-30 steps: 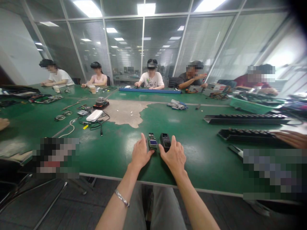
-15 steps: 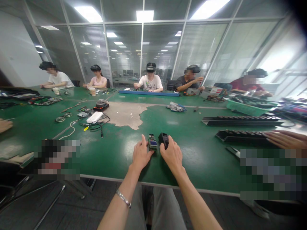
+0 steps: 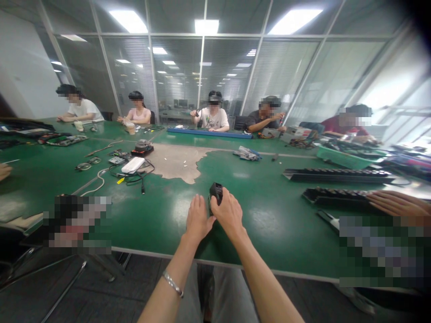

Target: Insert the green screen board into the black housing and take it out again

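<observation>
My right hand (image 3: 229, 211) is closed on a black plastic casing (image 3: 216, 190), gripping its right side with the thumb on top. This casing sits over the spot where a small circuit board with a screen lay; the board itself is now hidden. On the left, my left hand (image 3: 198, 216) rests on the table with its fingers stretched out side by side. Its thumb reaches to the near end of the casing, and I cannot tell whether it presses on the board beneath.
The green table (image 3: 161, 215) carries a white box with cables (image 3: 134, 165), grey gloves (image 3: 248, 153), black slotted rails (image 3: 338, 174) and a green basket (image 3: 352, 154). A neighbour's hand (image 3: 399, 202) lies on the nearer rail. Several people sit across the table.
My right hand has brought the black casing leftward over the circuit board, which has gone from sight. My left hand's fingers have drawn together beside it.
</observation>
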`<state>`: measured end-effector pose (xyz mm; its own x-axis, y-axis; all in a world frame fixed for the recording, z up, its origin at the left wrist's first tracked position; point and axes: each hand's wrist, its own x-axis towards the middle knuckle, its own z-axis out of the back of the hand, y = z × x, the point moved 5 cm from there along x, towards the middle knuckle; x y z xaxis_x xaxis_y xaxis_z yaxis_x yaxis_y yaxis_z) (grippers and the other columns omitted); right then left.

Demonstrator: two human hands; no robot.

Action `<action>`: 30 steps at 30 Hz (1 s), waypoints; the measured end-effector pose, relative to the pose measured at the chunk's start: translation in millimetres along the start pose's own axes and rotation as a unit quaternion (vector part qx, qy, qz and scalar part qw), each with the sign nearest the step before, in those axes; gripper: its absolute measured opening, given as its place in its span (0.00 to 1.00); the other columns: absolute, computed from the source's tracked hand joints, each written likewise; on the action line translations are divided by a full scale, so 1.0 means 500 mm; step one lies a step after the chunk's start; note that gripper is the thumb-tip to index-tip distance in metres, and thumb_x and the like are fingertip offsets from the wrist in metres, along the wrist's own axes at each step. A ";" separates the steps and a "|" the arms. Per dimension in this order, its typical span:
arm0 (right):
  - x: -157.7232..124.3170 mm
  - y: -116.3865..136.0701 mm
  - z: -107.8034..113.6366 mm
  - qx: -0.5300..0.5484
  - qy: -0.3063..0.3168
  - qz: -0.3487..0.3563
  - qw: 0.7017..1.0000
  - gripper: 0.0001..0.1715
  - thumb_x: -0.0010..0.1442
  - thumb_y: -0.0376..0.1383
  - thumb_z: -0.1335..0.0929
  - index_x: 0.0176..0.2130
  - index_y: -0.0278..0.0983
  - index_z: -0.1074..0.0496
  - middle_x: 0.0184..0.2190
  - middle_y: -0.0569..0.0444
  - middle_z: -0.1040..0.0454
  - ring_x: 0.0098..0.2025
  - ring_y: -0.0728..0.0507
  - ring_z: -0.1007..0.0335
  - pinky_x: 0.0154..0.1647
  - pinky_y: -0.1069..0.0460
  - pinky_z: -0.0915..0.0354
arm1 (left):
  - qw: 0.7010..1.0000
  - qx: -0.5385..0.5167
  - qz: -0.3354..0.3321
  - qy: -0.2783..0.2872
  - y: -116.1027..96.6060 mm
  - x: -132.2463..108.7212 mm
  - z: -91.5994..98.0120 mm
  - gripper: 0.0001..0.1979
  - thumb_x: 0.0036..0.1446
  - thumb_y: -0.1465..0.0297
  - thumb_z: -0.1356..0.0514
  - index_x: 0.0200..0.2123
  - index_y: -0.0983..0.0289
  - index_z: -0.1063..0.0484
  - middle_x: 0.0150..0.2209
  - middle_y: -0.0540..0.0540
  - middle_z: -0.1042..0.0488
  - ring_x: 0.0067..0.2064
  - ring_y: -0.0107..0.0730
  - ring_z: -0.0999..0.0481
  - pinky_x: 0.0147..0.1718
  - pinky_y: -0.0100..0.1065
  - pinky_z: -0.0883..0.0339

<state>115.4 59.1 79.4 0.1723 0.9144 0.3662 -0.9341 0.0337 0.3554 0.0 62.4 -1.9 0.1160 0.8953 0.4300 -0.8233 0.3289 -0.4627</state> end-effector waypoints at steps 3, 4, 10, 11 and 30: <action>0.001 0.003 -0.002 -0.007 0.008 0.011 1.000 0.31 0.64 0.46 0.39 0.61 0.32 0.39 0.44 0.43 0.25 0.47 0.38 0.28 0.46 0.49 0.37 | 1.000 -0.002 0.008 0.001 0.001 0.000 -0.002 0.37 0.54 0.66 0.37 0.64 0.73 0.46 0.69 0.76 0.50 0.70 0.61 0.52 0.63 0.59 0.47; 0.001 0.004 -0.004 -0.008 0.012 0.016 1.000 0.31 0.64 0.46 0.39 0.61 0.32 0.40 0.43 0.43 0.25 0.46 0.38 0.28 0.46 0.49 0.37 | 1.000 -0.005 0.009 0.003 0.000 0.001 -0.002 0.38 0.54 0.66 0.37 0.63 0.73 0.46 0.69 0.77 0.51 0.70 0.61 0.52 0.64 0.59 0.48; -0.006 0.005 -0.008 -0.015 0.009 0.019 1.000 0.36 0.65 0.46 0.40 0.65 0.32 0.45 0.45 0.42 0.26 0.48 0.37 0.29 0.46 0.48 0.37 | 1.000 -0.020 0.004 0.005 -0.002 0.003 0.001 0.40 0.51 0.65 0.37 0.64 0.72 0.47 0.68 0.76 0.50 0.70 0.61 0.52 0.64 0.61 0.49; -0.007 0.008 -0.008 -0.018 0.008 0.022 1.000 0.36 0.65 0.46 0.40 0.65 0.32 0.46 0.45 0.42 0.26 0.48 0.37 0.29 0.46 0.48 0.37 | 1.000 -0.021 0.001 0.003 -0.001 0.003 0.000 0.40 0.50 0.65 0.38 0.64 0.72 0.47 0.68 0.75 0.49 0.70 0.61 0.53 0.64 0.62 0.50; -0.045 -0.052 -0.068 0.019 0.046 0.026 0.998 0.50 0.60 0.56 0.36 0.69 0.31 0.51 0.56 0.39 0.32 0.57 0.35 0.34 0.54 0.46 0.37 | 1.000 -0.015 0.002 -0.005 0.009 0.006 -0.016 0.36 0.56 0.73 0.47 0.66 0.79 0.52 0.69 0.77 0.53 0.71 0.57 0.55 0.66 0.56 0.50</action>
<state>125.2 51.3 32.3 0.0925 0.9476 0.3058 -0.9280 -0.0293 0.3715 0.8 68.8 -9.0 0.1068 0.8934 0.4364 -0.8063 0.3346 -0.4877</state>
